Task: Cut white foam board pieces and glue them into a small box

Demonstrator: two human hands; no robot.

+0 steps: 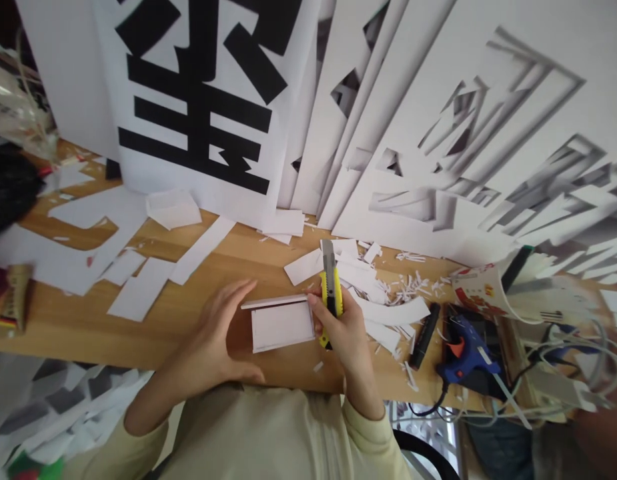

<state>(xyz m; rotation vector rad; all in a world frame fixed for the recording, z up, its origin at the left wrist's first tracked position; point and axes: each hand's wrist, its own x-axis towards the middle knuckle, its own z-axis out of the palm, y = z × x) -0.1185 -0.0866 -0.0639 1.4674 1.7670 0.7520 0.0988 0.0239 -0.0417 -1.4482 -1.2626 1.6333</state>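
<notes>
A yellow utility knife (331,293) is gripped in my right hand (345,327), its metal blade end pointing away from me. The thumb and fingertips of that hand also touch the right end of a thin white strip (273,302). This strip lies along the far edge of a small white rectangular foam-board piece (282,327) that has raised edges. My left hand (213,333) is open to the left of the piece, thumb and fingers spread apart, with a gap between them and the board. Whether the strip is fixed to the piece I cannot tell.
White offcuts (358,270) and shavings lie beyond my right hand. A black marker (425,337), a blue glue gun (471,350) and a paper cup (488,290) stand or lie at right among cables. Large white boards (388,133) and a printed black character sheet (198,113) lean behind.
</notes>
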